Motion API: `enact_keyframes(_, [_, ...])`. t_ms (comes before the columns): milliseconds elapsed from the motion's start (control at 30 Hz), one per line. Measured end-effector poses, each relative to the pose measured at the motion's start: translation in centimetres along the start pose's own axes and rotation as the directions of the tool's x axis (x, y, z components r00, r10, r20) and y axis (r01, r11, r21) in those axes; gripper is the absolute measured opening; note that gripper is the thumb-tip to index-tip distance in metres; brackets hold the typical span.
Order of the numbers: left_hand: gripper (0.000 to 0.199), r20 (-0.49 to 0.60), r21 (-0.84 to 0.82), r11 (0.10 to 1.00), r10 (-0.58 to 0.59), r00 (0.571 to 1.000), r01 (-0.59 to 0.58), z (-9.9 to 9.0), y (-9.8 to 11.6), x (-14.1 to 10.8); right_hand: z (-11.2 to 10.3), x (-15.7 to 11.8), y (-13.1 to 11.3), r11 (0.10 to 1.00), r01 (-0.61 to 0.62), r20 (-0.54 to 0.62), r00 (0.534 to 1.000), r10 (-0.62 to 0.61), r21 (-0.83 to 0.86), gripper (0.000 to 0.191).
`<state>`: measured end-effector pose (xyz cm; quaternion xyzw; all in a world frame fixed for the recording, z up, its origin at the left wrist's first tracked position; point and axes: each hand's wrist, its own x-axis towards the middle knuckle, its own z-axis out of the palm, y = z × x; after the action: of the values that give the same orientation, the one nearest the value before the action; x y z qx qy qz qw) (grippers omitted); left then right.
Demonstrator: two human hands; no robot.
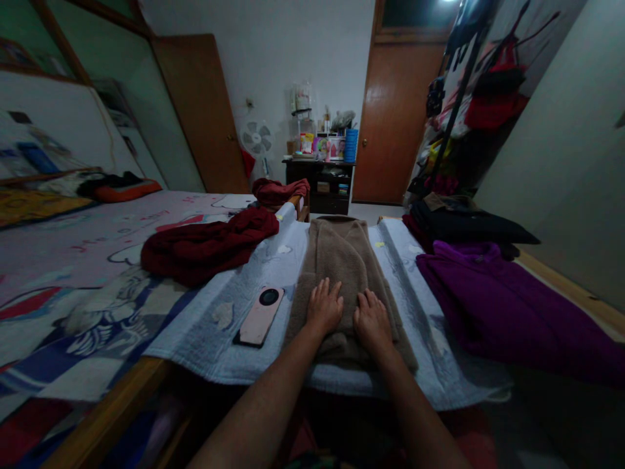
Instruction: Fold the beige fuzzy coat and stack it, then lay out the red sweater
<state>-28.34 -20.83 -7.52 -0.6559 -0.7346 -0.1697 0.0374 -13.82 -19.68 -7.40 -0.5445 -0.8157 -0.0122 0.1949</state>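
A brown, fuzzy garment [336,254], folded into a long shape, lies on a light blue patterned cloth [297,244]. My left hand [325,306] rests flat on the garment's left half, fingers spread. On its right half lies my right hand [372,319], also flat with the fingers apart. Neither hand grips anything. A pink phone [261,318] with a round black camera ring sits on the cloth, left of the garment.
Dark red clothing [209,247] lies on the left beside a patterned bed [122,221]. At right are a folded purple garment [498,306] and a stack of dark clothes [469,221]. A fan [257,138] and a dark cabinet [319,189] stand behind.
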Motion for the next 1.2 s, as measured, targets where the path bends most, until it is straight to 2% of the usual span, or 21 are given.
enact_keyframes(167, [0.048,0.008,0.000,1.000,-0.005,1.000,0.005,-0.2,0.1,0.0,0.0,-0.5,0.4,0.998,-0.042,-0.023,0.999,0.041,-0.051,0.045])
enact_keyframes(333, [0.048,0.011,-0.015,1.000,-0.006,1.000,0.006,-0.5,0.1,-0.1,-0.5,-0.8,0.6,0.998,-0.058,-0.005,0.998,0.058,-0.029,0.044])
enact_keyframes(567, [0.048,0.003,-0.015,1.000,-0.007,1.000,0.008,-0.2,0.1,0.0,-0.7,-1.0,1.3,0.999,-0.031,0.040,0.999,0.032,-0.027,0.043])
enact_keyframes(900, [0.048,0.015,-0.021,1.000,-0.010,1.000,0.010,-0.4,0.2,0.0,0.0,-1.1,2.1,1.000,-0.003,0.015,1.000,0.003,0.013,0.040])
enact_keyframes(1200, [0.047,0.000,-0.046,0.999,-0.009,1.000,0.009,-0.4,0.1,0.0,-0.3,-1.3,2.2,1.000,0.011,0.033,0.999,-0.011,-0.003,0.040])
